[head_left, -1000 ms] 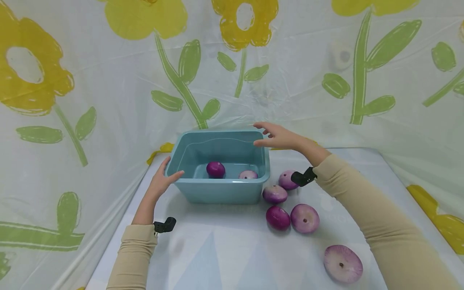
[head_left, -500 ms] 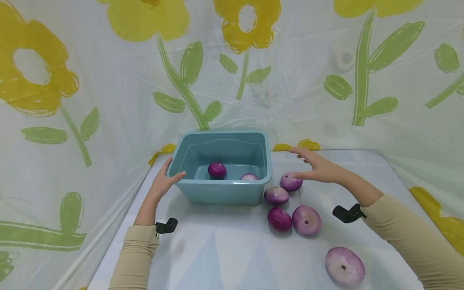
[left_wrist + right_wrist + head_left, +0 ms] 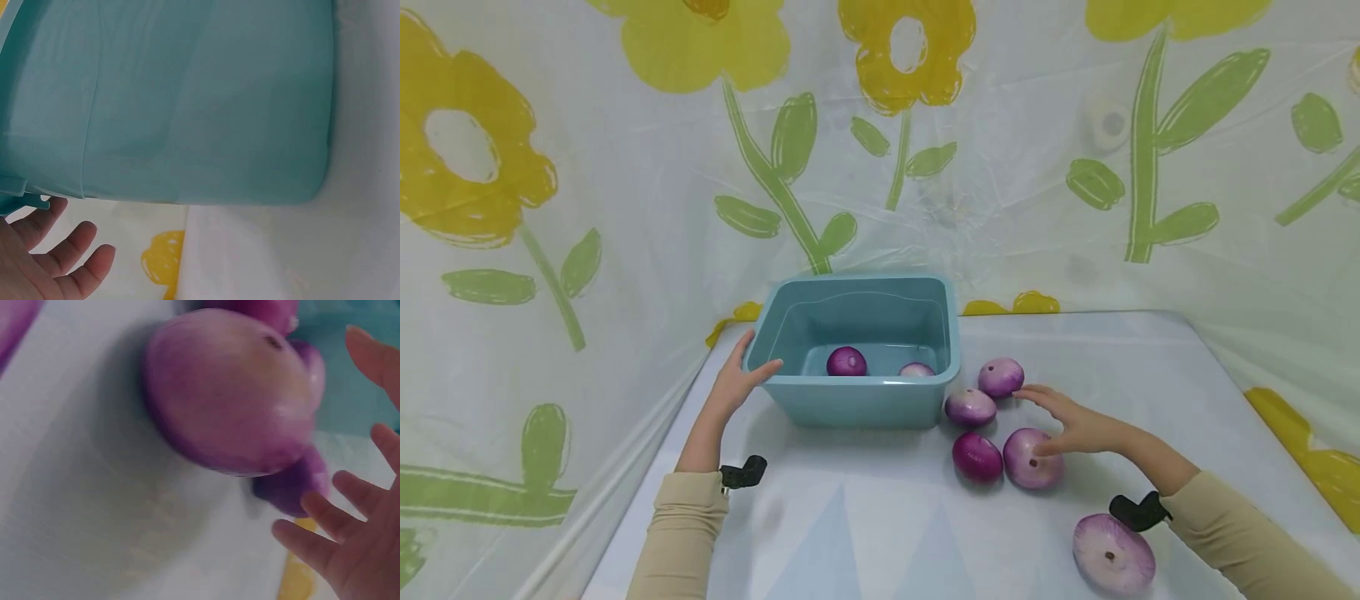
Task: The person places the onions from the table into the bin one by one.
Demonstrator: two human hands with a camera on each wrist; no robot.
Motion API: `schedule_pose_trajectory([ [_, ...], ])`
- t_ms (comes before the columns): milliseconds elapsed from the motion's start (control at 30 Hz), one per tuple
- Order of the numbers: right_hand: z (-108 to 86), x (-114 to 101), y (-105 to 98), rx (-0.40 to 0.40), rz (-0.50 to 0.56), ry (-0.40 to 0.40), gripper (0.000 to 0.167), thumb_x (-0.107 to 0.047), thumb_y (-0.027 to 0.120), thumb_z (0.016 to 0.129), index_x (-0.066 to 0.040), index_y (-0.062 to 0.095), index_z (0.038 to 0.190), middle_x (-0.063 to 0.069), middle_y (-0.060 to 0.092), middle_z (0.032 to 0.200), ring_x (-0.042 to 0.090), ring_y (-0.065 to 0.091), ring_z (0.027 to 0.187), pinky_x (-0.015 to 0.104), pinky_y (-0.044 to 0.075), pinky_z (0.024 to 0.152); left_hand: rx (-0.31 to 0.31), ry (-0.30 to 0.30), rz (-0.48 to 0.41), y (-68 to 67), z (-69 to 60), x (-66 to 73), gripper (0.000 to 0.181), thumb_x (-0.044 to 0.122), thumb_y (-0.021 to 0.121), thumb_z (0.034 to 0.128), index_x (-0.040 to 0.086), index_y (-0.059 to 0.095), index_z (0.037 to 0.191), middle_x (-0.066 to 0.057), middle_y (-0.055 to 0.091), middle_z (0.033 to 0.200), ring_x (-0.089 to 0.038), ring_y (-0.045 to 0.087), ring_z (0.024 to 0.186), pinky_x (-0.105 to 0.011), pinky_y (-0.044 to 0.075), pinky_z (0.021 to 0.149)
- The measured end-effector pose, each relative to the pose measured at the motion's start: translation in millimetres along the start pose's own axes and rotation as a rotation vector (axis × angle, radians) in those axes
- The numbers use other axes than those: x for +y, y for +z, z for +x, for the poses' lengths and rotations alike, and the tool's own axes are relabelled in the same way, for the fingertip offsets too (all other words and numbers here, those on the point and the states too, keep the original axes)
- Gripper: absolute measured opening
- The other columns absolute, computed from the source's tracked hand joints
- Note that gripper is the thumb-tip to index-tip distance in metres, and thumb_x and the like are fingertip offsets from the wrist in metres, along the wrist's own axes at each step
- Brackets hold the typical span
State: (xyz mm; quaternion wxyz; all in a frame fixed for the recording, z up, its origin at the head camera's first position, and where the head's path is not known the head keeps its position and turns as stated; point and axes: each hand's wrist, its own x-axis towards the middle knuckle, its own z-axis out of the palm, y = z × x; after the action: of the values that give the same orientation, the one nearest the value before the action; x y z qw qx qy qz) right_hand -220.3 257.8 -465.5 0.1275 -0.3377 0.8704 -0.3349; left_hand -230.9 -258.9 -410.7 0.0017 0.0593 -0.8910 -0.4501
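A light blue plastic bin stands toward the back of the table, with one dark purple onion and one paler onion inside. At the bin's front left corner my left hand rests against the rim, its fingers loosely spread. Over a pale purple onion to the right of the bin, my right hand hovers with thumb and fingers apart, holding nothing. That onion looms large in the right wrist view, apart from the fingers. Beside it lies a dark purple onion.
Two more onions lie near the bin's right side, a mottled one and a pale one. A flat-looking pale onion lies nearer the front right, below my right wrist. Behind the table hangs a flower-printed sheet.
My right hand has moved from above the bin's right rim out to the right, then down toward the pale onion. The dark onion in the bin has rolled. My left hand has stayed.
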Motion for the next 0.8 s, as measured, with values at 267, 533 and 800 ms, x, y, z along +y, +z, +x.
schedule_pose_trajectory([
  [267, -2.8, 17.6, 17.2, -0.121, -0.063, -0.039, 0.065, -0.030, 0.068, 0.079, -0.001, 0.041, 0.130, 0.023, 0.034, 0.132, 0.041, 0.037, 0.119, 0.048, 0.043, 0.090, 0.005, -0.007, -0.014, 1.8, -0.6, -1.0, 0.090, 0.044, 0.060, 0.0842, 0.018, 0.002, 0.149, -0.018, 0.010, 0.152, -0.042, 0.016, 0.135, -0.062, 0.023, 0.102],
  [533, -2.3, 19.0, 21.8, -0.155, -0.014, -0.009, 0.064, -0.028, 0.068, 0.078, -0.002, 0.042, 0.130, 0.015, 0.045, 0.126, 0.018, 0.045, 0.109, 0.031, 0.045, 0.084, 0.003, -0.011, -0.008, 1.0, -1.9, 0.2, 0.090, 0.043, 0.059, 0.0848, 0.018, 0.001, 0.149, -0.018, 0.010, 0.152, -0.042, 0.016, 0.135, -0.062, 0.022, 0.102],
  [800, 0.8, 20.9, 15.7, -0.156, -0.026, 0.021, 0.065, -0.030, 0.068, 0.078, -0.004, 0.040, 0.130, 0.011, 0.051, 0.121, 0.019, 0.049, 0.102, 0.032, 0.046, 0.080, -0.008, 0.000, -0.006, 0.3, -3.6, 2.2, 0.088, 0.041, 0.058, 0.0862, 0.019, 0.000, 0.149, -0.018, 0.008, 0.152, -0.041, 0.015, 0.136, -0.061, 0.021, 0.103],
])
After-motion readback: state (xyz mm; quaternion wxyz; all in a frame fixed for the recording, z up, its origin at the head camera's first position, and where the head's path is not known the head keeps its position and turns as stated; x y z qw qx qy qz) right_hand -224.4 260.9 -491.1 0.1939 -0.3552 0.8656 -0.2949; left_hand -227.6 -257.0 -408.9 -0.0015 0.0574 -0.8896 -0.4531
